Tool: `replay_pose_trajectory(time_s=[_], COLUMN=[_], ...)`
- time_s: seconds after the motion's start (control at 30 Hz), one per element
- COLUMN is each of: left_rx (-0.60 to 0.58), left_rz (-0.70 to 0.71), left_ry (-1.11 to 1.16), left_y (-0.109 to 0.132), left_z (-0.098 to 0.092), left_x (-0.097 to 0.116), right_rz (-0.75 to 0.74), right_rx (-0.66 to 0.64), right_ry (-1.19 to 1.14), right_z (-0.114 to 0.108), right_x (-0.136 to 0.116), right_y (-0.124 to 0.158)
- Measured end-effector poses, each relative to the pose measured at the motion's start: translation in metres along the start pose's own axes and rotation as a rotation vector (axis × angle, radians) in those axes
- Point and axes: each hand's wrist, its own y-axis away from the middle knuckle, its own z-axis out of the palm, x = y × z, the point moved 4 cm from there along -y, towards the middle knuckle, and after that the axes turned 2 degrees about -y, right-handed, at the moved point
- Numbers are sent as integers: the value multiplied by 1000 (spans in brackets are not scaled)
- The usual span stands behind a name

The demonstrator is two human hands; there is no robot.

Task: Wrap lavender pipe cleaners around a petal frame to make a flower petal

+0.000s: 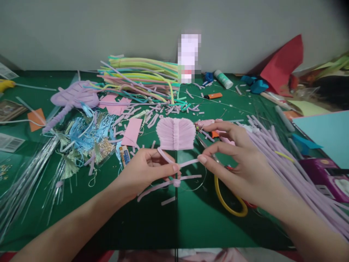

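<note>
Between thumb and fingers, my left hand (pixel 148 165) pinches a lilac pipe cleaner (pixel 188 163) against a thin dark stem. The strip's free end meets the thumb and forefinger of my right hand (pixel 237 154), closed on it, with the other fingers apart. Just above stands a ribbed, leaf-like piece of lilac pipe cleaners (pixel 163 135) with a raised centre line. Lower on the stem is a small lilac knot (pixel 176 182), its two ends sticking out sideways. Scissors with yellow handles (pixel 222 203) lie beneath my right hand, partly hidden by it.
Lilac pipe cleaners (pixel 286 174) lie in a bundle at right, beside a purple box (pixel 324 180). Coloured pipe cleaners (pixel 136 74) are heaped at the back. Blue tassels (pixel 79 129), a lilac wrapped shape (pixel 75 96) and cut scraps spread leftward. An orange lighter (pixel 214 96) lies behind.
</note>
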Motion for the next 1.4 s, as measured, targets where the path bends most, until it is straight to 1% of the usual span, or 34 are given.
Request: replay_pose_trajectory(time_s=[0.2,0.33,0.4,0.5,0.57,0.67,0.77,0.87,1.07,1.17,1.23,1.33,1.4], left_rx=[-3,-12,-3,31,36,6,-15,-19,-22,-2,-10,-34,-51], left_rz=[-25,-38,-27,27,57,53,9,-7,-19,-18,-19,-7,-1], left_ry=[29,28,27,27,31,65,98,82,2,-21,-3,101,199], left_y=[1,2,2,1,1,-1,-3,-4,-3,-2,-1,-2,-2], left_z=[1,1,-2,-8,-11,-10,-8,-7,-5,-7,-9,-13,-15], left_x=[-5,-4,-2,3,5,4,0,-1,-1,-1,-1,0,1], right_rz=[90,84,88,163,206,185,158,152,149,182,212,297,391], right_rx=[-50,-50,0,102,129,140,128,96,55,37,34,23,-11], right_ry=[-23,-14,-1,-9,-53,-118,-138,-144,-185,-226,-263,-392,-526], right_z=[5,6,2,-9,-12,-8,3,13,18,18,18,19,21], right_x=[6,8,13,23,27,25,18,13,6,7,10,16,20], right_y=[4,4,4,5,7,9,9,8,4,4,6,10,13])
